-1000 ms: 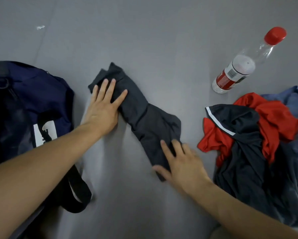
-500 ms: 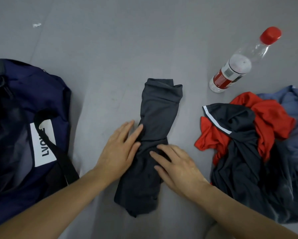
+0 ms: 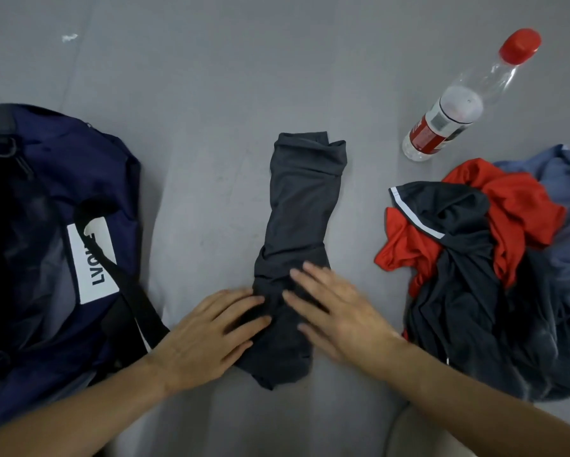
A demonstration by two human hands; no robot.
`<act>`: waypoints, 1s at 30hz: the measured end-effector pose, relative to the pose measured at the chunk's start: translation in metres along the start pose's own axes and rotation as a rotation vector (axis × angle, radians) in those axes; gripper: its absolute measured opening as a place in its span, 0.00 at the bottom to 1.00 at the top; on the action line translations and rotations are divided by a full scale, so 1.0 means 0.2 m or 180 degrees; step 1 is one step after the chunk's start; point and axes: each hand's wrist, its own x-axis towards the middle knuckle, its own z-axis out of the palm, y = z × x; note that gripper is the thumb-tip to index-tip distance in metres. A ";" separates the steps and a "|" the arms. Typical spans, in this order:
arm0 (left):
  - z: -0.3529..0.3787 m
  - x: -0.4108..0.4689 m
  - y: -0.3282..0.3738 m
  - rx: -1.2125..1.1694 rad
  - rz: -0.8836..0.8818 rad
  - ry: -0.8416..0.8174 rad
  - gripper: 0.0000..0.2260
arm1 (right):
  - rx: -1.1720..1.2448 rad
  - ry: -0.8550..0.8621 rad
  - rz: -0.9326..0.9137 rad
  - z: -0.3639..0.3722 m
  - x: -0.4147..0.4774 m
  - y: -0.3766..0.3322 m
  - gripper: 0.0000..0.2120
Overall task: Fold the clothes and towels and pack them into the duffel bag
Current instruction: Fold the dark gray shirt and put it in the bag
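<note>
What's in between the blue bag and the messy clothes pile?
In the head view, a grey garment lies between the bag and the pile, with the left hand and right hand pressing flat on its near end.

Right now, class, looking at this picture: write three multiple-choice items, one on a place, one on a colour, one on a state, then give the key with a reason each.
1. Where is the plastic bottle relative to the dark grey garment?
A) left of it B) farther away, to its right C) on top of it
2. What colour is the bottle's cap?
A) red B) blue C) white
3. How do the left hand and right hand meet the garment?
A) flat, fingers straight on it B) lifting it C) not touching it
Key: 1 B, it sits beyond the garment's right side; 2 A, the cap is plainly red; 3 A, both hands lie flat on its near end.
</note>
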 end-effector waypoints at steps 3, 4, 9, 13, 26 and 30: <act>0.00 -0.04 -0.04 0.0039 0.0349 -0.0384 0.24 | -0.0392 -0.0698 -0.0292 0.10 -0.19 -0.13 0.32; -0.01 -0.04 -0.05 0.0089 0.0393 -0.0502 0.26 | -0.0537 -0.0794 -0.0208 0.11 -0.21 -0.14 0.35; -0.04 0.09 -0.02 0.0008 0.0223 -0.0465 0.23 | -0.0159 -0.0383 0.0082 0.12 -0.15 -0.13 0.23; -0.06 0.19 0.06 -0.0433 -0.0351 -0.0148 0.12 | 0.0467 -0.0075 0.0596 0.07 -0.07 -0.14 0.14; -0.14 0.58 0.00 -0.1486 -0.2447 -0.0062 0.16 | -0.0261 -0.0228 0.0751 0.03 0.05 -0.06 0.34; -0.15 0.53 0.03 -0.0402 -0.1239 0.0869 0.08 | -0.0360 -0.0546 0.0921 0.08 0.04 0.01 0.39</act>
